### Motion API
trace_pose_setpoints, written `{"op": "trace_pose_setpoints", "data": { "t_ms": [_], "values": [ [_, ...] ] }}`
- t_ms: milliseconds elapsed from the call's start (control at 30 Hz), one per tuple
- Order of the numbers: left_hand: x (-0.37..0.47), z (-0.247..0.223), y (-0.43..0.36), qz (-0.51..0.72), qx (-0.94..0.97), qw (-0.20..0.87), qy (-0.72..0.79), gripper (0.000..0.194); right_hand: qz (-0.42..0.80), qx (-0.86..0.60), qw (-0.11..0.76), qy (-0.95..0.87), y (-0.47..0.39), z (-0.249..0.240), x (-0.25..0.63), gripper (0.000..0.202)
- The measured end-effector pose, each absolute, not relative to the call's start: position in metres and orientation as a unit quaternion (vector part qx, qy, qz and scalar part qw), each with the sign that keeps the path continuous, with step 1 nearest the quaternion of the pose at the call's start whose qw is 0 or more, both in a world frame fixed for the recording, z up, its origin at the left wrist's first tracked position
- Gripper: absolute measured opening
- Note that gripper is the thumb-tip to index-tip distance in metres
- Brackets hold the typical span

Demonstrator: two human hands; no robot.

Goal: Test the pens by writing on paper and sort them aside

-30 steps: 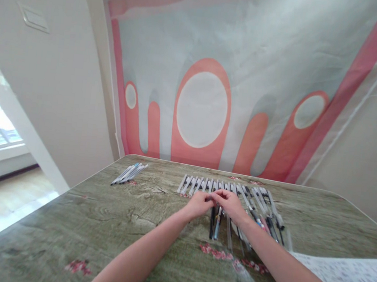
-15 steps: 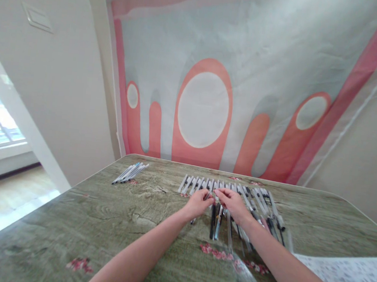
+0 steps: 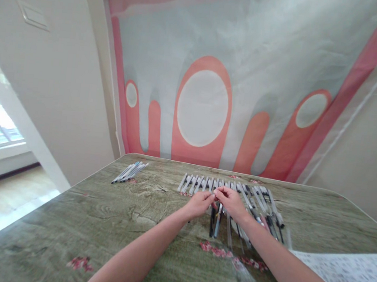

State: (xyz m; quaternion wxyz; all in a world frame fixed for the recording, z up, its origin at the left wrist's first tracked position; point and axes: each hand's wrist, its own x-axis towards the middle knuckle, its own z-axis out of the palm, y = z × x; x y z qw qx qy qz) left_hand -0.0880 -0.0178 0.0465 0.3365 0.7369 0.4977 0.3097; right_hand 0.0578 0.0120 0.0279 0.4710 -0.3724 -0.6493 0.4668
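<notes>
My left hand [image 3: 201,204] is closed, thumb and fingers pinched on what looks like a slim pen, mostly hidden. A small dark tip [image 3: 189,222] shows below my left wrist. My right hand [image 3: 232,203] meets it with pinched fingertips; whatever lies between them is too small to make out. Behind both hands runs a row of clear-barrelled pens [image 3: 193,184], lying side by side. Under and beside my right forearm are loose pens and pen parts, among them a black pen [image 3: 212,222] and a light blue one [image 3: 218,222].
A small bundle of pens [image 3: 130,172] lies at the table's far left. On the right a white patterned sheet [image 3: 346,276] covers part of the wood-grain table [image 3: 124,237]. Clear plastic [image 3: 244,272] rests near the front. A printed backdrop [image 3: 198,155] hangs behind the table.
My hands have drawn closer, their fingertips now touching. The slim piece seen at my left fingers is now hidden, and the dark tip below the wrist has shifted slightly left.
</notes>
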Motion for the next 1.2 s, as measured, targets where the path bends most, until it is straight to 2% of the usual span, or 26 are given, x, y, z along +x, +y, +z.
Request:
{"op": "trace_pose_setpoints", "data": {
  "t_ms": [400, 867, 933, 1100, 1200],
  "values": [
    [-0.094, 0.061, -0.021, 0.270, 0.729, 0.388, 0.496, 0.046, 0.434, -0.392, 0.477, -0.657, 0.002, 0.030, 0.053, 0.031],
    [-0.100, 0.046, -0.011, 0.282, 0.693, 0.474, 0.465, 0.042, 0.449, -0.409, 0.482, -0.631, 0.013, 0.026, 0.059, 0.030],
    [-0.102, 0.043, -0.007, 0.309, 0.653, 0.473, 0.504, 0.038, 0.399, -0.413, 0.454, -0.681, 0.019, 0.025, 0.064, 0.029],
    [-0.106, 0.031, 0.003, 0.353, 0.545, 0.514, 0.561, 0.030, 0.168, -0.395, 0.339, -0.837, 0.017, 0.018, 0.064, 0.020],
    [-0.106, 0.023, 0.006, 0.363, 0.524, 0.529, 0.561, 0.028, 0.103, -0.395, 0.275, -0.870, 0.011, 0.013, 0.059, 0.016]
  ]
}}
